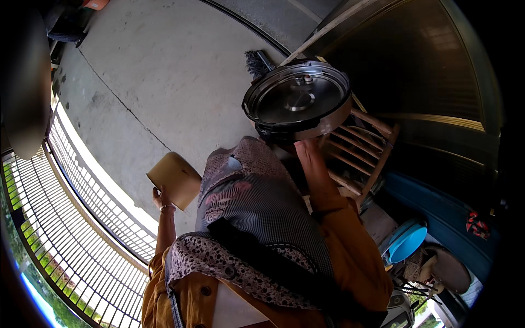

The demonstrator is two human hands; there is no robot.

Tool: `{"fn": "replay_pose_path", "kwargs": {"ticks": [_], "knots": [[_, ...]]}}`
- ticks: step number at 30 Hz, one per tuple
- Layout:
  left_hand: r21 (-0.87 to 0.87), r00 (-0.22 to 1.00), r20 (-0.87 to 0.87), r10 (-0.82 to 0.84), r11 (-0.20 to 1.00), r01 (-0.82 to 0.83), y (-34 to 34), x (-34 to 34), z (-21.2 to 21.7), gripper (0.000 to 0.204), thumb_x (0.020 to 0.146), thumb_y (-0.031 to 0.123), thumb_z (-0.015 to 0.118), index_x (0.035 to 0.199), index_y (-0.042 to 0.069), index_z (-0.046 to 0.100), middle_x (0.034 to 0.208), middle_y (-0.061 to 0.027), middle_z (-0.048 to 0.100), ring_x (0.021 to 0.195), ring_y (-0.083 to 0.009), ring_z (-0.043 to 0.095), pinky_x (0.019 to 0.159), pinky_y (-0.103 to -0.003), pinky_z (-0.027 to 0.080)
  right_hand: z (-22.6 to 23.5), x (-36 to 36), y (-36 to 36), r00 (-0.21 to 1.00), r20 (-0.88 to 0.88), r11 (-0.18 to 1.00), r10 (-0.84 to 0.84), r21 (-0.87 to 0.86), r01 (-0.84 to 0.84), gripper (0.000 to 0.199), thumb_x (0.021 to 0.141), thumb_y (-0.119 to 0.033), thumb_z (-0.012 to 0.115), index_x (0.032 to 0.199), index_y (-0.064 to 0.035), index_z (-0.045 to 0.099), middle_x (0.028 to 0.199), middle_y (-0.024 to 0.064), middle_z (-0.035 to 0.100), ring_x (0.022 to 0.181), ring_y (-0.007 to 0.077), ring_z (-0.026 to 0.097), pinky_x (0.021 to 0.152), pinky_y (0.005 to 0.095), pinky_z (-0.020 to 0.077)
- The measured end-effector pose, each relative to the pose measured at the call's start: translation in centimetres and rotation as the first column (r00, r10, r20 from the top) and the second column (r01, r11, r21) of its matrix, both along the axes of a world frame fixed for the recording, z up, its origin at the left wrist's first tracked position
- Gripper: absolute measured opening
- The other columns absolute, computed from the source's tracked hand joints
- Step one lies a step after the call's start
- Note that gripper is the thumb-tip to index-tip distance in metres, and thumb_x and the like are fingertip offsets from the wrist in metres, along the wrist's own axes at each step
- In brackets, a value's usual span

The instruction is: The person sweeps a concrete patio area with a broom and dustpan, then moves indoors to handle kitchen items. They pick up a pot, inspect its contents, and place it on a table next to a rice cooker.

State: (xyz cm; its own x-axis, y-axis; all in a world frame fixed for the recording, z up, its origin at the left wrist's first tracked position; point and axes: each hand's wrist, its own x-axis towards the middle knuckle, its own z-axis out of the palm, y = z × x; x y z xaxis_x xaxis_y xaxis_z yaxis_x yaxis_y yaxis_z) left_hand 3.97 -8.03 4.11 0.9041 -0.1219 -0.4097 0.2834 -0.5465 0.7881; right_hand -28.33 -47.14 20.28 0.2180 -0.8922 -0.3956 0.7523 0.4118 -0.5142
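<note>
My left hand [159,198] grips the edge of a tan, slightly curved, flat-looking piece [176,180], perhaps card or board, low on the left. Its exact kind does not show. My right hand [307,144] supports a round pressure cooker lid [295,98] from below. The lid has a black rim and a shiny steel face with small valve fittings. Most of the right hand's fingers are hidden beneath it. Between the two hands, a patterned apron [251,202] covers my front.
A wooden slatted chair or rack [372,147] stands at the right. A dark brush head [258,63] lies on the concrete floor [158,60] beyond the lid. White railings [93,235] run along the left. A blue basin [407,240] sits lower right.
</note>
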Motion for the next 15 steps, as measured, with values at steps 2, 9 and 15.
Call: {"fn": "replay_pose_path", "kwargs": {"ticks": [2, 9, 15], "knots": [[-0.07, 0.999, -0.038, -0.019, 0.997, 0.016, 1.5, 0.7, -1.8, 0.023, 0.078, 0.017, 0.059, 0.093, 0.001, 0.052, 0.085, -0.0052, 0.057, 0.07, -0.0134, 0.05, 0.061, -0.027, 0.044, -1.2, -0.1, -0.9, 0.997, 0.017, 0.98, -0.071, 0.186, 0.066, 0.03, 0.082, -0.036, 0.049, 0.098, -0.011, 0.051, 0.089, 0.0043, 0.056, 0.08, 0.0181, 0.054, 0.066, 0.0314, 0.046], [-0.039, 0.992, -0.094, 0.088, 0.995, -0.092, 0.8, -0.8, -0.8, 0.032, 0.077, 0.017, 0.06, 0.103, 0.002, 0.048, 0.088, -0.0088, 0.056, 0.072, -0.0164, 0.05, 0.062, -0.03, 0.044, -11.8, -4.5, 0.9, 0.987, 0.038, 0.984, 0.156, 0.082, -0.158, 0.029, 0.08, -0.037, 0.053, 0.088, -0.0093, 0.053, 0.075, 0.0027, 0.056, 0.067, 0.0169, 0.053, 0.055, 0.0325, 0.0447], [0.0, 0.996, -0.067, 0.064, 0.998, -0.065, 2.1, -0.2, -1.1, 0.031, 0.078, 0.016, 0.06, 0.103, 0.002, 0.048, 0.088, -0.0081, 0.055, 0.073, -0.0165, 0.05, 0.061, -0.029, 0.044, -20.3, -11.1, 3.1, 0.97, -0.242, 0.962, -0.023, 0.26, 0.088, 0.053, 0.081, -0.043, 0.05, 0.12, -0.0086, 0.039, 0.115, 0.0079, 0.047, 0.105, 0.0258, 0.046, 0.086, 0.0425, 0.0402]]}}
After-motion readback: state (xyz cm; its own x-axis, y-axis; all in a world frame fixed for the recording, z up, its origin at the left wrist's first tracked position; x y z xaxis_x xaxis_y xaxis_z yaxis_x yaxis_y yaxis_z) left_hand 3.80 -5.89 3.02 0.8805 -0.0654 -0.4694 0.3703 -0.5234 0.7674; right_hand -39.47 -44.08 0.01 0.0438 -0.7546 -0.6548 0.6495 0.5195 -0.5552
